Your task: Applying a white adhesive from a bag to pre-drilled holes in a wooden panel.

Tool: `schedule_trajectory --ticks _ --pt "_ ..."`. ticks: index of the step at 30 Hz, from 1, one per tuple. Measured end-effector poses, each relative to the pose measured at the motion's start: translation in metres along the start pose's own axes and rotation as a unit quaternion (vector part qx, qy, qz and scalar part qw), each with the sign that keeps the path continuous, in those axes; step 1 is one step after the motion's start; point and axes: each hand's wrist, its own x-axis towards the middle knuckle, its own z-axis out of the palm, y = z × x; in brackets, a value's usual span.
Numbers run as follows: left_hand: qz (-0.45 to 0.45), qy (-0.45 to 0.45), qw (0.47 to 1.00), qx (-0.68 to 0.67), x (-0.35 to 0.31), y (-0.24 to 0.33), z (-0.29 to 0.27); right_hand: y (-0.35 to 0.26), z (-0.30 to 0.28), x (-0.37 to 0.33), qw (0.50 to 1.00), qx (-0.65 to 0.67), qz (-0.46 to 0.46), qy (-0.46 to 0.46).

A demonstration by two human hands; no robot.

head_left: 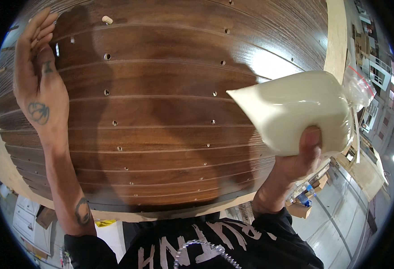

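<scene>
My right hand [302, 159] grips a plump plastic bag [304, 107] filled with a cream-coloured paste, its thumb pressed on the near side. The bag's pointed corner aims left over the boards, and its gathered clear top is tied off at the right. At the far left, my left hand [42, 85] is held over the boards with its fingers stretched away from me; its palm is partly hidden. Beneath both hands lie brown wooden boards [161, 107] with rows of small round holes. A short wooden dowel [107, 19] stands out of the surface near the far edge.
A pale wooden edge [337, 36] frames the boards at right and along the near side. Beyond it, on the floor at lower right, sit a cardboard box [299, 210] and a blue bottle [304, 200]. A white drawer cabinet [30, 219] stands at lower left.
</scene>
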Motion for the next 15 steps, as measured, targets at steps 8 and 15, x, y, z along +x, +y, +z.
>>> schedule_trajectory --ticks 8,15 --pt "-0.046 0.003 0.999 0.01 0.002 0.011 0.002 0.017 0.006 0.022 0.999 -0.02 -0.041 -0.003" --pt "-0.014 -0.008 1.0 -0.002 0.0 0.002 0.001 0.011 0.015 0.027 0.997 -0.038 -0.062 -0.026"
